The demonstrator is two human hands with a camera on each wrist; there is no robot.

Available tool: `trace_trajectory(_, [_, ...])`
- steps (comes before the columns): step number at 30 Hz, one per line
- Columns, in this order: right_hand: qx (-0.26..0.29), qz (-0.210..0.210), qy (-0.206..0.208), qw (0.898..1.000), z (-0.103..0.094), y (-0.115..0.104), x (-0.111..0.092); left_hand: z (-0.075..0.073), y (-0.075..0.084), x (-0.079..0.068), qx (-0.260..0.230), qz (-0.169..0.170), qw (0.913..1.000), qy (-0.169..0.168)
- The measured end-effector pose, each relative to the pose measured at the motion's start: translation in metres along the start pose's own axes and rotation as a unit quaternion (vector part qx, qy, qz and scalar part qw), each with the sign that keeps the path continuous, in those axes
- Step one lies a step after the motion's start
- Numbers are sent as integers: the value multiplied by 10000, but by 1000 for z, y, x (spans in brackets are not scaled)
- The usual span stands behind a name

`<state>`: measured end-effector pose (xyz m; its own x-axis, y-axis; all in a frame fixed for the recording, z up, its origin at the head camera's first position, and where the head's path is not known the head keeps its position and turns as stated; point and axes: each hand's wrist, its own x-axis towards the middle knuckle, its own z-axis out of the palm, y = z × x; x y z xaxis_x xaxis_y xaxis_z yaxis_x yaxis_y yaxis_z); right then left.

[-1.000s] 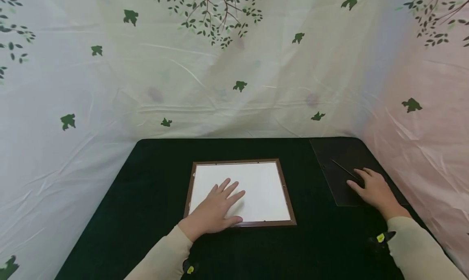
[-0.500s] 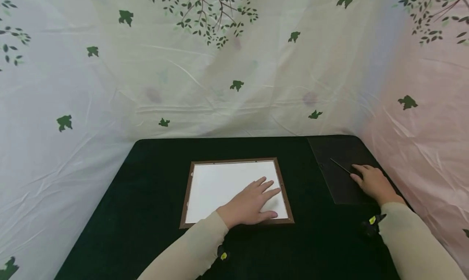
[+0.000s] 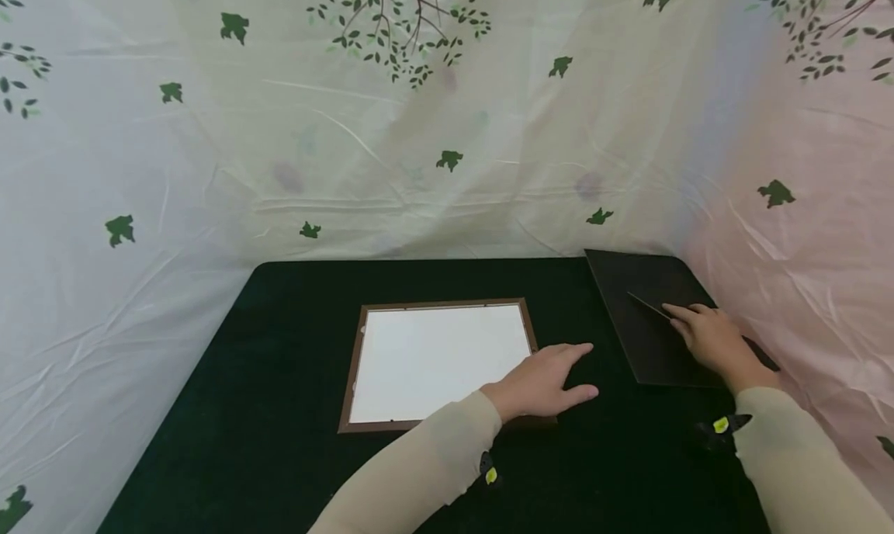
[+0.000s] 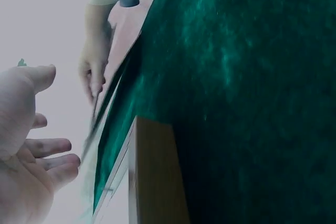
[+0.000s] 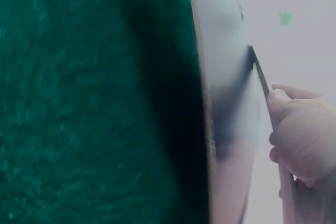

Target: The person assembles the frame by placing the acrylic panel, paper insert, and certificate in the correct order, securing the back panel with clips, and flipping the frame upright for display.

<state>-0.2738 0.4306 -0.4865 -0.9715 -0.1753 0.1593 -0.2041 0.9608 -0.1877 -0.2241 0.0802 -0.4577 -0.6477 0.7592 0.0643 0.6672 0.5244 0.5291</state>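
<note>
A brown picture frame lies on the dark green cloth, with a white sheet inside it. My left hand, fingers extended, hovers over the frame's right edge and holds nothing. To the right is a thin black backing board. A narrow stand leg sticks up at an angle from the board. The right hand pinches this leg between thumb and fingers, and the board hangs slightly off the cloth, with a shadow beneath it in the right wrist view.
The green cloth covers the table. Pale curtains printed with leaves and birds stand close behind and on both sides. Small dark tabs sit along the frame's inner edge.
My left hand has swept right across the white sheet to beyond the frame's right edge. The right hand has taken hold of the stand leg, and the backing board has risen a little.
</note>
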Motion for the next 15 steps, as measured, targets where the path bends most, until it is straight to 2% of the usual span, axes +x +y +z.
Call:
trace_trajectory(4, [230,-202,247,9992,-9,-20,1,6,3,4,-511,-241,9980,272])
trace_trajectory(7, [389,-118,262,9988,-15,-43,-1,11,7,7,-1226,-519,9895,558])
trace_trajectory(10, [515,-42,288,9982,-17,-64,-3,17,11,8,-2178,-844,9684,872])
trace_trajectory(13, [613,16,257,9978,-18,-83,-5,22,13,6,-3050,-1211,9368,1209])
trace_trajectory(15, [713,-3,273,9971,-18,-95,-6,23,11,4,-3390,-1420,9190,1426])
